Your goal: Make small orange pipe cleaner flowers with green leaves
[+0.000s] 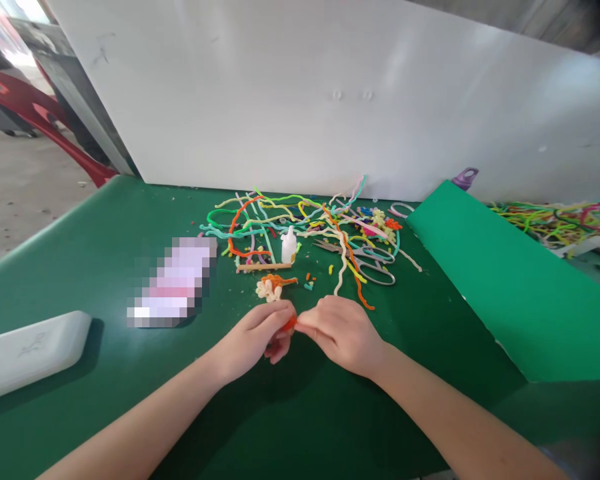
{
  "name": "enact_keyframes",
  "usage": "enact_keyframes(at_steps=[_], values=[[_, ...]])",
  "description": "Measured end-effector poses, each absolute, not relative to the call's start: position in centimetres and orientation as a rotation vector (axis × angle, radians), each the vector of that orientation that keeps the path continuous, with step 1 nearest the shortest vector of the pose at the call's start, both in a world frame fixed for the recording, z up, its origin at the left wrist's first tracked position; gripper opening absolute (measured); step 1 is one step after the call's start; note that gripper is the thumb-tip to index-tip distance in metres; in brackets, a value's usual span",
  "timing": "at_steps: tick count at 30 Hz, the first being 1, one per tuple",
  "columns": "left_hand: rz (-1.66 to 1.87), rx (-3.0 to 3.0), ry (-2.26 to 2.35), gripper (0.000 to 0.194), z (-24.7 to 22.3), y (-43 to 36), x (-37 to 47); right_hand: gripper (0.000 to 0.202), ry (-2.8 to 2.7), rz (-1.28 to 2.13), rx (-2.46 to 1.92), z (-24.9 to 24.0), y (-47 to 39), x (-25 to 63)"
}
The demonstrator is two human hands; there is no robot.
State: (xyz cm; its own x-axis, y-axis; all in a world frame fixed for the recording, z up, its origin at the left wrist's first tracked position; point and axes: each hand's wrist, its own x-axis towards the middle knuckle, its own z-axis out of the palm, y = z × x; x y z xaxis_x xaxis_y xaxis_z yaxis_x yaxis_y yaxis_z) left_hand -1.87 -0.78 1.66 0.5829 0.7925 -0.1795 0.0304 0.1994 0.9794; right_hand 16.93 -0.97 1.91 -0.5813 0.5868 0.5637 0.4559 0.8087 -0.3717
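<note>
Left hand [267,323] has a little orange piece [290,324] pinched in its fingers, out over the green table [130,373], well in from the fuzzy stems [265,217] heaped along the far edge. Right hand [347,333] has its fingertips bunched right beside it, can't tell if they're gripping. Scissors [380,270] and white bottle [288,248] sit by the heap.

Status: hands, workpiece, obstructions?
Left hand gripping small orange piece, partly hidden. Right hand pinched closed at its edge. Small white plastic bottle and grey-handled metal scissors beyond both, apparently not in the way.
</note>
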Motion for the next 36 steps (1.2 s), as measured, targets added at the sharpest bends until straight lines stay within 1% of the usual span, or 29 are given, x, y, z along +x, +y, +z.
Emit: enact_keyframes(at_steps=[3, 5, 7, 9, 11, 13, 15, 19, 21, 22, 24, 27, 29, 31, 34, 36], values=[[0.727, 1.608, 0.984, 0.020, 1.4, -0.5, -2.3, 0.019, -2.037, 0.833, -1.068, 2.2, -0.8, 16.7], [0.745, 1.843, 1.078, 0.022, 1.2, -0.4, -2.6, 0.021, -1.840, 1.176, -1.162, 2.3, -0.6, 16.6], [0.758, 2.029, 1.134, 0.018, 1.1, -0.5, -2.7, 0.022, -1.685, 1.400, -1.173, 2.4, -0.3, 16.6], [0.774, 2.121, 1.162, 0.016, 1.2, -0.7, -2.7, 0.023, -1.604, 1.524, -1.160, 2.4, -0.1, 16.6], [0.764, 2.067, 1.182, 0.019, 1.5, -0.8, -2.6, 0.024, -1.614, 1.527, -1.157, 2.5, -0.1, 16.5], [0.719, 1.881, 1.145, 0.025, 1.7, -0.7, -2.4, 0.023, -1.727, 1.390, -1.154, 2.4, -0.3, 16.5], [0.672, 1.626, 1.043, 0.029, 1.8, -0.5, -2.2, 0.021, -1.911, 1.110, -1.109, 2.2, -0.5, 16.5], [0.614, 1.145, 0.817, 0.032, 1.8, -0.3, -2.1, 0.014, -2.221, 0.338, -0.830, 1.6, -0.7, 16.9], [0.591, 1.036, 0.753, 0.030, 1.8, -0.4, -2.0, 0.010, -2.281, 0.120, -0.714, 1.5, -0.7, 17.0], [0.590, 1.038, 0.751, 0.031, 1.8, -0.4, -2.0, 0.009, -2.275, 0.098, -0.703, 1.5, -0.7, 17.0], [0.640, 1.147, 0.815, 0.030, 1.8, -0.5, -2.0, 0.009, -2.201, 0.221, -0.782, 1.7, -0.6, 17.0], [0.815, 1.462, 0.974, 0.022, 1.7, -0.6, -2.1, 0.017, -2.041, 0.664, -1.018, 2.3, -0.5, 16.9], [0.893, 1.715, 1.028, 0.027, 1.5, -0.7, -2.2, 0.021, -1.921, 0.964, -1.122, 2.5, -0.4, 16.9], [0.919, 1.950, 1.053, 0.022, 1.2, -0.8, -2.3, 0.024, -1.812, 1.182, -1.151, 2.6, -0.3, 16.8], [0.936, 2.134, 1.097, 0.012, 0.9, -1.0, -2.4, 0.026, -1.753, 1.345, -1.143, 2.6, -0.3, 16.7], [0.924, 2.126, 1.142, 0.011, 1.0, -1.0, -2.4, 0.026, -1.793, 1.307, -1.145, 2.5, -0.3, 16.6]])
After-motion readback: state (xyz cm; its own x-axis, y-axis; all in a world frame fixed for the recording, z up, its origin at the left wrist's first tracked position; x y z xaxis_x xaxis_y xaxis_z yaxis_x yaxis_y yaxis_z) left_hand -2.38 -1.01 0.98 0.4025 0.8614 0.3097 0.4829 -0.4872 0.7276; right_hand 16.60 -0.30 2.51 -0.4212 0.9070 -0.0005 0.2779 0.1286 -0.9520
